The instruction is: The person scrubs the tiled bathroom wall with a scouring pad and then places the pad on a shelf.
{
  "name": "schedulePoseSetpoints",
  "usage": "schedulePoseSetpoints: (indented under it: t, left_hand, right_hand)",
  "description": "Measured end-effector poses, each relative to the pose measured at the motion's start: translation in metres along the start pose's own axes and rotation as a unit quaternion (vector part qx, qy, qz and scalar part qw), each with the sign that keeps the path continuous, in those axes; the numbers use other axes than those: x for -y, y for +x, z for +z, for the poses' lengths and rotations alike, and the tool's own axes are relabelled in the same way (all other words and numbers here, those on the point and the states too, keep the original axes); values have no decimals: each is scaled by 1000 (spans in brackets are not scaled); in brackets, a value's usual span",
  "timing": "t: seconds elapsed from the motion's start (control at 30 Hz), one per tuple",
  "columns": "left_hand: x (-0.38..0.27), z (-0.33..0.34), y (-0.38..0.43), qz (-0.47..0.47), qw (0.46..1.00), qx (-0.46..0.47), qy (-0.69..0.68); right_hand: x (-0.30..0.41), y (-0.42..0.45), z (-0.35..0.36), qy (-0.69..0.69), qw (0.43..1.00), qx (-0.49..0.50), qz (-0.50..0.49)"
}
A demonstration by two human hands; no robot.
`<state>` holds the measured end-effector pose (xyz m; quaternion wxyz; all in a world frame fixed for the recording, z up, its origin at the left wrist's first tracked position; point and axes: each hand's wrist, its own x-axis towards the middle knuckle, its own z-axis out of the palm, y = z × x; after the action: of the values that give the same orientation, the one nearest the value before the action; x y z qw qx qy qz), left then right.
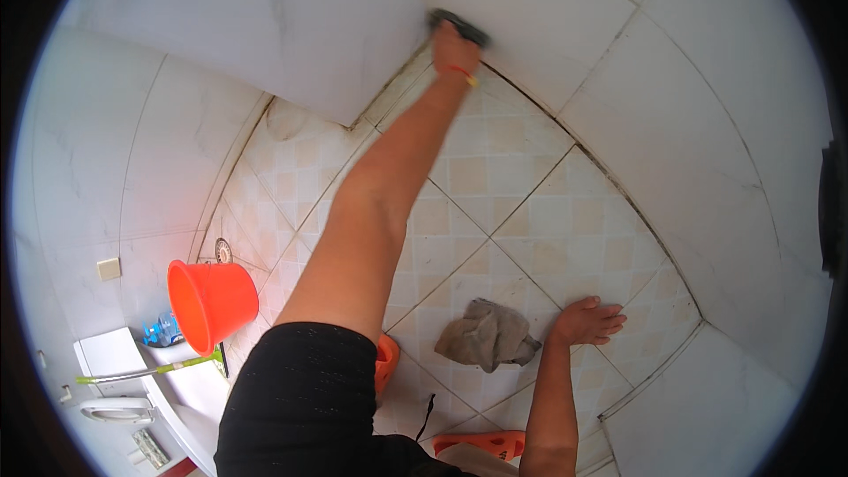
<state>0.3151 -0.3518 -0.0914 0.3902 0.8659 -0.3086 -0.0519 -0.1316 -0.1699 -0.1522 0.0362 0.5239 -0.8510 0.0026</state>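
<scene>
My left hand [456,48] reaches far forward into the corner where two tiled walls meet the floor. It grips a dark, blurred scrubbing brush or pad [469,30] against the foot of the right-hand wall; which of the two I cannot tell. A red cord bracelet circles that wrist. Palm down, my right hand [587,321] rests on the tiled floor [530,202] with its fingers spread and nothing in it. Just left of it lies a crumpled grey-brown rag [489,336]. Dark grime lines the joint [589,152] between floor and right wall.
An orange-red bucket [228,301] stands at left near a round floor drain [223,250]. Behind it are a clear bottle with a blue top [164,330], a green-handled floor tool [179,366] and a white toilet [119,409]. Orange clogs [480,442] are below me.
</scene>
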Motion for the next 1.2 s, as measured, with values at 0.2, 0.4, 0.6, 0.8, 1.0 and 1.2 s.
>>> schedulePoseSetpoints:
  t: [0.2, 0.4, 0.6, 0.8, 1.0, 1.2]
  left_hand:
    - [-3, -9, -18, 154, 982, -65, -92]
    - [-70, -47, 2, 161, 977, -140, 23]
    - [1, -12, -3, 36, 991, 91, 87]
    - [-46, -36, -3, 112, 993, -21, 1]
    - [-15, 6, -23, 55, 998, 13, 39]
    - [-46, -20, -22, 41, 997, 29, 54]
  right_hand:
    - [3, 1, 0, -5, 1000, 11, -1]
    - [-3, 2, 1, -2, 1000, -4, 2]
    - [0, -3, 7, -22, 999, -27, -25]
    - [0, 4, -5, -13, 1000, 8, 5]
    - [2, 1, 3, 5, 1000, -17, -11]
    - [-2, 3, -2, 2, 1000, -10, -3]
